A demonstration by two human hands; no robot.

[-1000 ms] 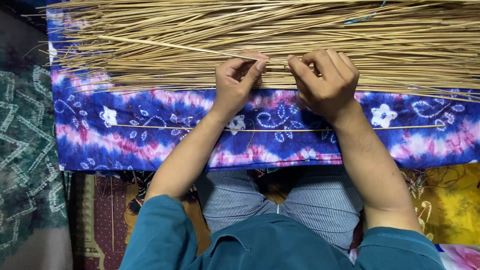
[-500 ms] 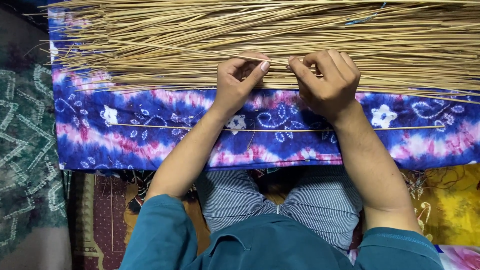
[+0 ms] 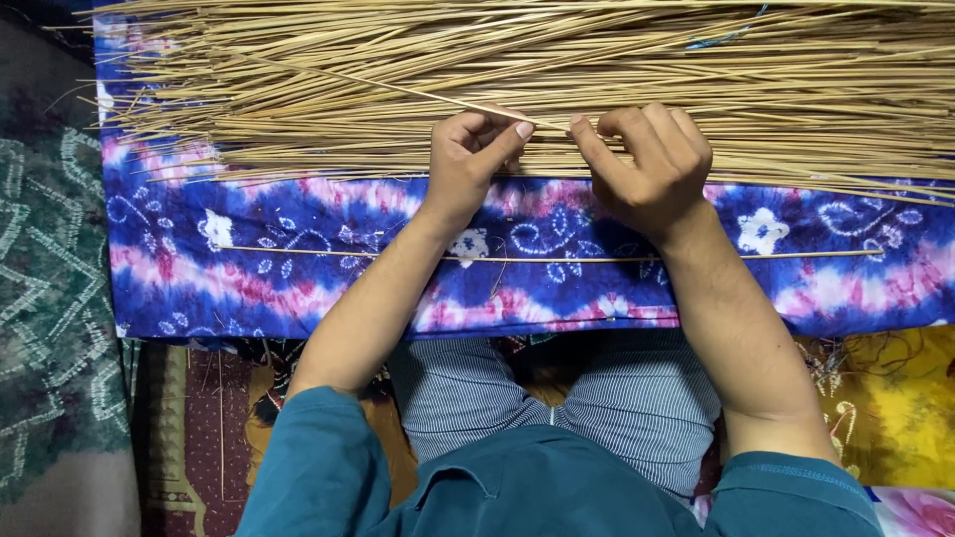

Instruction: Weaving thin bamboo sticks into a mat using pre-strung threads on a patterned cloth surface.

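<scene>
We see the left hand point(image 3: 476, 159) pinching a thin straw point(image 3: 398, 89) that slants up-left over the straw pile point(image 3: 696, 70). The right hand point(image 3: 647, 164) curls, seemingly grasping the pile's near edge, above a blue cloth point(image 3: 249, 249).

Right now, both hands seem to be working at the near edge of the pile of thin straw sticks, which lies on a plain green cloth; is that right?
Not quite. The head view shows the left hand and right hand at the near edge of the straw sticks, but the cloth under them is blue and purple tie-dye with white flowers, not plain green.
</scene>
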